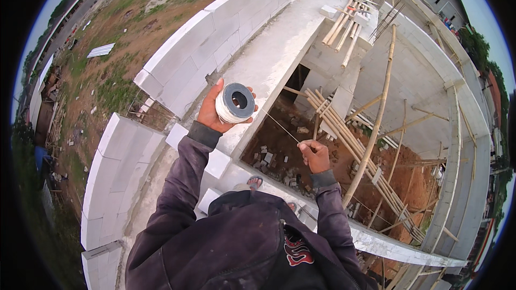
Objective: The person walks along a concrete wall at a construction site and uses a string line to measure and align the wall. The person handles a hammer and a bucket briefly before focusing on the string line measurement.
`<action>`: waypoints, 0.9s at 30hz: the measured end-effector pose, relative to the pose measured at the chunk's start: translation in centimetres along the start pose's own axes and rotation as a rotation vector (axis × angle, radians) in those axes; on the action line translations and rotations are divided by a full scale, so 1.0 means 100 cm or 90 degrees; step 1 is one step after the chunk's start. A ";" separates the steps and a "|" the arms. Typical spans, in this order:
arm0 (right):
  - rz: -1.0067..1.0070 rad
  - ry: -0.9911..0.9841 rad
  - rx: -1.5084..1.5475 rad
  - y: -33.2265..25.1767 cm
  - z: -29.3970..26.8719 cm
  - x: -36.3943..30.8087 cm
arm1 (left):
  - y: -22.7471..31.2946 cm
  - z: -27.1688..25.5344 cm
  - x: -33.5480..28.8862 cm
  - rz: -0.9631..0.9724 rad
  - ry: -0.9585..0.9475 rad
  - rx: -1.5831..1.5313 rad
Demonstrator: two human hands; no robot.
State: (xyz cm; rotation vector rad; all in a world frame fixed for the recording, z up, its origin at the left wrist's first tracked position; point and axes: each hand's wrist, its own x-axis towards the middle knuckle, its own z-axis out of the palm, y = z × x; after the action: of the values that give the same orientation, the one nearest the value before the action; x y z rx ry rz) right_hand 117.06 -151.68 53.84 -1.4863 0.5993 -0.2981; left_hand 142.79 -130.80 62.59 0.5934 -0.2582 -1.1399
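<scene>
My left hand (210,111) is wrapped round a spool of white string (226,108), whose dark grey end disc with a round hole faces up. From the spool a thin length of string (279,126) runs down to the right. Its other end is pinched between the thumb and fingers of my right hand (314,156). The string looks fairly straight between the two hands. Both hands are held in front of my body, the right one over the deep opening beside the ledge.
I stand on a concrete ledge (269,72) beside a deep pit with rubble (269,156). Low white block walls (231,16) line the left. Bamboo poles (349,139) lean across the pit, and more poles (349,21) lie at the far end. Loose white blocks (215,164) sit near my feet.
</scene>
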 end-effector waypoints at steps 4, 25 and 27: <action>0.011 -0.041 -0.072 0.008 0.023 0.005 | 0.023 -0.034 -0.011 0.127 0.112 0.007; -0.195 -0.048 -0.259 -0.036 -0.003 0.052 | 0.019 0.030 -0.061 0.126 0.125 0.191; -0.179 -0.169 -0.036 -0.040 0.053 0.059 | -0.011 0.049 -0.043 0.071 0.129 0.202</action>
State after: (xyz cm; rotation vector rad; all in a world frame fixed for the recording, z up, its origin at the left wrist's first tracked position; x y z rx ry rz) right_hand 125.45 -150.73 56.56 -1.6335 0.1868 -0.2966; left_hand 137.78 -128.74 66.41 0.9576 -0.2967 -0.9292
